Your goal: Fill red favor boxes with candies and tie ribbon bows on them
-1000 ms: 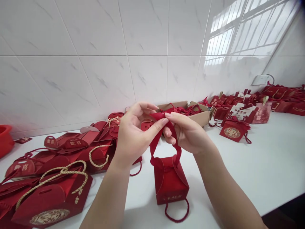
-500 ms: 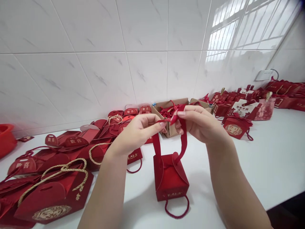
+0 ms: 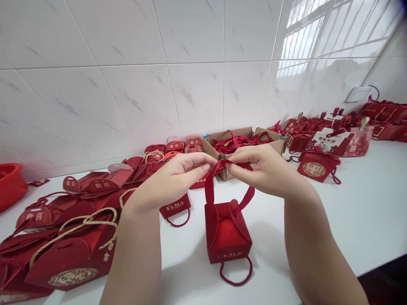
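Observation:
A small dark-red gift box (image 3: 228,233) stands on the white table in front of me, gold lettering along its lower front edge. A red cord loop (image 3: 237,283) lies at its near side. From slots in its rounded flaps, a red ribbon (image 3: 210,190) rises in two strands to my fingers. My left hand (image 3: 187,171) pinches the ribbon from the left, its fingertips partly hidden. My right hand (image 3: 259,167) pinches it from the right, thumb and forefinger at a small loop or knot. Both hands hover above the box, fingertips nearly meeting.
Many red gift boxes (image 3: 73,254), some with gold rope handles, crowd the left. A cardboard box (image 3: 273,146) of red ribbons stands behind my hands. More red boxes (image 3: 314,167) and bags line the right wall. A red basin (image 3: 11,186) sits far left.
My hands have drawn closer together at the ribbon, and my right hand has turned and moved slightly lower. The ribbon's crossing is now gathered between my fingertips. The gift box stays in place.

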Demonstrator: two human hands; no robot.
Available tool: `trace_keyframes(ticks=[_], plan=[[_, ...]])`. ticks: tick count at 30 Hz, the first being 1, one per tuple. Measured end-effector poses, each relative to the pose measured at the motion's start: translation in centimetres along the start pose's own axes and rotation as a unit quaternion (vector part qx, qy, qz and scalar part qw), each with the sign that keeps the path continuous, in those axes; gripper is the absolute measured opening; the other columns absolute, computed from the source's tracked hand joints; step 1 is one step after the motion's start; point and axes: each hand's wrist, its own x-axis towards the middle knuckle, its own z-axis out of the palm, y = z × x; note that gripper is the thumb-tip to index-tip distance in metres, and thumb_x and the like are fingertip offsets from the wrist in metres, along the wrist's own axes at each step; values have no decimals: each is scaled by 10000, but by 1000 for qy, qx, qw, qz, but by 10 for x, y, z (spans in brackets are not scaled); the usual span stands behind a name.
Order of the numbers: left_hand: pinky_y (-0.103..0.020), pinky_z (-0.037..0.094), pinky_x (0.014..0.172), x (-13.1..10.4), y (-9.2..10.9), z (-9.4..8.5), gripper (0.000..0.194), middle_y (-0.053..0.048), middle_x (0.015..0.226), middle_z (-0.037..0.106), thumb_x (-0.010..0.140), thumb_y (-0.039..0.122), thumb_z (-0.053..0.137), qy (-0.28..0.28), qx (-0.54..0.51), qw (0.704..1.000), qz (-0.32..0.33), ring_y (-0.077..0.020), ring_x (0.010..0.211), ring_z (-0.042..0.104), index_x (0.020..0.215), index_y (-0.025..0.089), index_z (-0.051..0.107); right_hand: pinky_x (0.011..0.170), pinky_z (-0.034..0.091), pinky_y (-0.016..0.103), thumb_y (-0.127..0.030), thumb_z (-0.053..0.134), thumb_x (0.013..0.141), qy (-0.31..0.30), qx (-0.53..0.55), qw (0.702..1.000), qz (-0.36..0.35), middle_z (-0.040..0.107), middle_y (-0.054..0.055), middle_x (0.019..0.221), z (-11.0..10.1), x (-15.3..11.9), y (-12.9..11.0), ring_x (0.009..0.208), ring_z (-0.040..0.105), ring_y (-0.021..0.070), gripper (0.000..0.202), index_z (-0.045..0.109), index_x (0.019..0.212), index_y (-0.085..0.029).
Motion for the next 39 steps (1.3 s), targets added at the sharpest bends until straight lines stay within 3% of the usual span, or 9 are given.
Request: trace_keyframes(ticks=[4, 8, 14, 21, 24, 27, 30, 33, 39], plan=[[-301, 606, 688, 0, 0, 5, 215, -58, 913, 715, 870, 184, 527, 43, 35, 998, 3, -195, 822, 687, 968, 249, 707, 493, 249, 265, -173, 515, 794, -9, 21, 1000, -3, 375, -23, 551, 1, 1, 3, 554, 327, 93, 290, 414, 522, -181], [-297, 605, 685, 3, 1, 14, 156, -55, 848, 711, 782, 122, 577, 78, 42, 996, 19, -198, 800, 686, 828, 211, 695, 486, 241, 263, -198, 530, 800, -14, 41, 999, 12, 360, -20, 548, 2, 1, 3, 548, 318, 91, 300, 428, 519, -177], [-262, 567, 633, 6, 2, 19, 202, -26, 772, 675, 712, 40, 508, 122, 62, 990, 32, -162, 739, 649, 758, 193, 631, 457, 192, 255, -222, 558, 811, -7, 68, 997, 20, 293, -32, 538, 3, 2, 1, 518, 267, 80, 335, 414, 512, -180], [-272, 507, 662, 6, 5, 21, 181, -13, 751, 651, 708, 34, 494, 190, 117, 972, 73, -148, 710, 609, 730, 183, 595, 440, 156, 255, -269, 609, 814, 56, 145, 987, 48, 252, -56, 514, 7, 2, -5, 476, 226, 63, 404, 381, 491, -183], [-258, 496, 661, 5, 6, 23, 180, 0, 729, 640, 716, 25, 508, 221, 126, 963, 87, -138, 695, 601, 733, 187, 583, 447, 202, 249, -307, 638, 806, 100, 163, 980, 60, 295, -61, 485, 8, 2, -4, 467, 278, 66, 363, 487, 503, -177], [-258, 490, 664, -1, 9, 20, 150, -3, 742, 641, 739, 45, 545, 250, 136, 955, 82, -136, 697, 599, 761, 189, 581, 535, 377, 255, -350, 668, 793, 174, 240, 954, 49, 500, -37, 529, 15, -1, 3, 559, 485, 109, 235, 651, 619, -191], [-264, 481, 648, -11, 14, 12, 131, -6, 739, 644, 733, 65, 585, 268, 174, 944, 82, -137, 669, 600, 757, 194, 575, 723, 480, 286, -363, 669, 790, 273, 334, 901, 44, 676, 1, 733, 28, -8, 14, 746, 623, 138, 159, 722, 764, -216], [-262, 479, 645, -25, 18, 4, 128, -5, 745, 646, 732, 88, 603, 266, 219, 935, 83, -138, 659, 600, 772, 205, 569, 757, 485, 278, -368, 684, 772, 319, 371, 868, 82, 694, 4, 745, 41, -22, 24, 740, 651, 133, 170, 722, 739, -206], [-282, 496, 723, -58, 9, -3, 127, -29, 814, 657, 733, 143, 630, 267, 213, 939, 33, -170, 763, 621, 812, 209, 556, 716, 465, 256, -365, 709, 749, 327, 399, 843, 152, 701, 18, 750, 47, -59, 35, 736, 653, 136, 175, 716, 749, -190]])
